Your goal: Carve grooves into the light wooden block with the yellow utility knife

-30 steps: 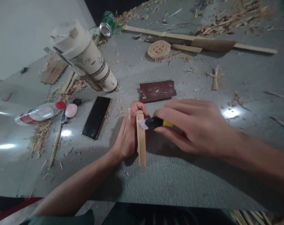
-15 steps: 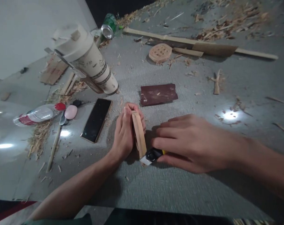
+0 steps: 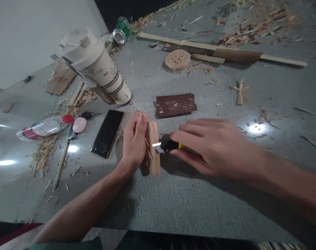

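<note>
My left hand (image 3: 135, 142) is closed around a pale piece of wood (image 3: 154, 156), which stands on its edge on the grey table; part of it hides behind the fingers. In my right hand (image 3: 212, 146) is a black and yellow utility knife (image 3: 170, 145), gripped with its blade out. The blade lies at the wood's right side, about halfway along; whether it touches is blurred. Beyond the hands lies a dark red-brown strip, perhaps sandpaper (image 3: 176, 105). To the left of my left hand a phone (image 3: 107, 133) rests flat, screen up.
A lidded tumbler (image 3: 105, 69) stands at the back left, with a green can (image 3: 121, 30) behind it. Left lies a plastic bottle (image 3: 45, 127). A round wooden piece with holes (image 3: 178, 59) and a long stick (image 3: 283, 60) lie further back. Wood shavings (image 3: 257, 29) litter the table.
The knife and my right hand have moved away from me, from the wood's near end to about its middle. The wood has turned, showing more of its side.
</note>
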Available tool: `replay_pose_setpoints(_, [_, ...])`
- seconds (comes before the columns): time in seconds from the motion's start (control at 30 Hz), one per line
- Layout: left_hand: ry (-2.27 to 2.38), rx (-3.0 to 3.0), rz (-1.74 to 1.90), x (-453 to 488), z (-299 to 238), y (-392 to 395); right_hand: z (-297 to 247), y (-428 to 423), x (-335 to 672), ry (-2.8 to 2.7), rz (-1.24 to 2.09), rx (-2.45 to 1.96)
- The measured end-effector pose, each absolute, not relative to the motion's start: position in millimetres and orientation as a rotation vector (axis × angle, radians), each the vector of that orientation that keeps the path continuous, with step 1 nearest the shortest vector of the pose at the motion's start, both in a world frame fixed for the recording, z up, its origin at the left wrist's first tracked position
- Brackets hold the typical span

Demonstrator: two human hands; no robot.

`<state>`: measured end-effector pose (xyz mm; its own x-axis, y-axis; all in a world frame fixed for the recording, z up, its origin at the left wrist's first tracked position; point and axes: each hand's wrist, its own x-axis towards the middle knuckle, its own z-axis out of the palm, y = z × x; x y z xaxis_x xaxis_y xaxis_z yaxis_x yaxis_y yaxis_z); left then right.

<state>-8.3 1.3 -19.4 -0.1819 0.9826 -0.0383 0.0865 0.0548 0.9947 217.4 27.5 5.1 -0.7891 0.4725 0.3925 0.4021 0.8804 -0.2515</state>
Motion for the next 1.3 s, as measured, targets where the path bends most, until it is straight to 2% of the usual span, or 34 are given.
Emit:
replay_pose_setpoints(0.53, [1.49,1.154,1.299,-5.4,-19.5,-1.8,-1.6,28.8,221.6,-2.675,0.407,-0.521])
replay_pose_setpoints(0.77, [1.582,1.347,1.297,-1.9,-7.4,-2.5,2.5,29.8,221.2,-2.656,0.271,-0.539])
replay_pose_setpoints(1.0, [1.589,1.419,1.263,-0.8,-9.7,-4.4,5.0,45.7,236.1,-2.45,0.075,-0.861])
replay_pose_setpoints(1.3, [1.611,1.423,1.329,-6.5,-13.6,0.3,-2.4,33.9,225.7,-2.676,0.405,-0.586])
